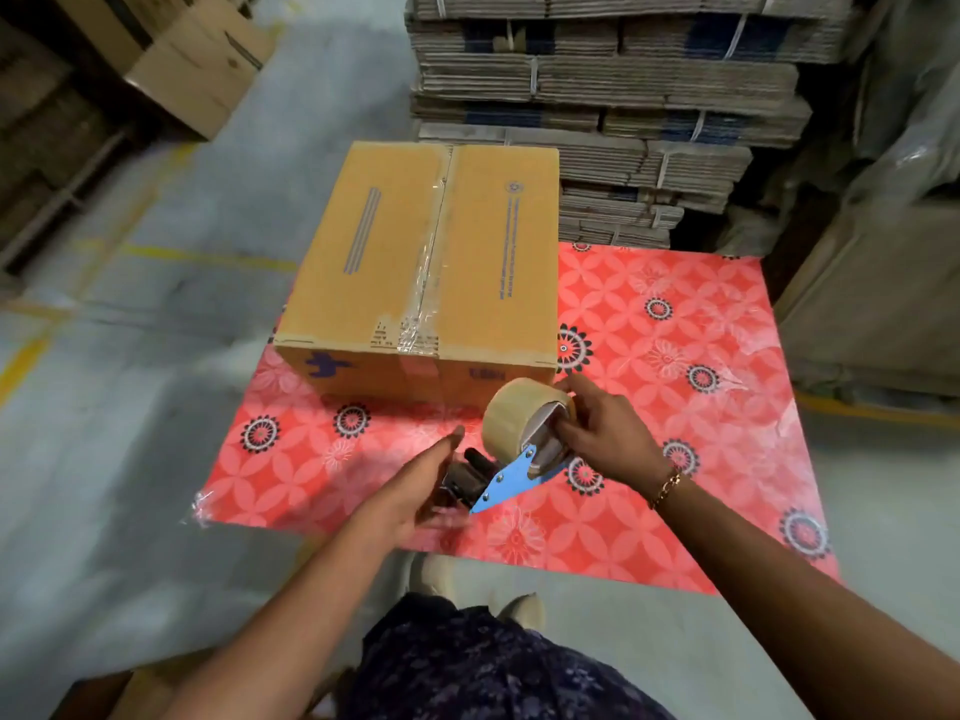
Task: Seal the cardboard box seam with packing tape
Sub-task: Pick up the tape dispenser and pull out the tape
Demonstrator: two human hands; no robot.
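A closed brown cardboard box (374, 262) sits on a red flowered sheet (675, 366). Clear tape runs along its centre seam (428, 252) and wrinkles over the near edge. Just in front of the box, a tape dispenser (498, 480) with a blue side plate and a tan tape roll (511, 428) hovers over the sheet. My right hand (608, 433) grips the roll, fingers inside its core. My left hand (410, 491) is at the dispenser's black handle end, fingers stretched out and blurred; its grip is unclear.
Tall bundles of flattened cartons (613, 96) stand right behind the box. More boxes (197, 65) are at the upper left, and a wrapped pallet load (883, 252) at the right. Grey concrete floor (156, 407) with yellow lines lies to the left.
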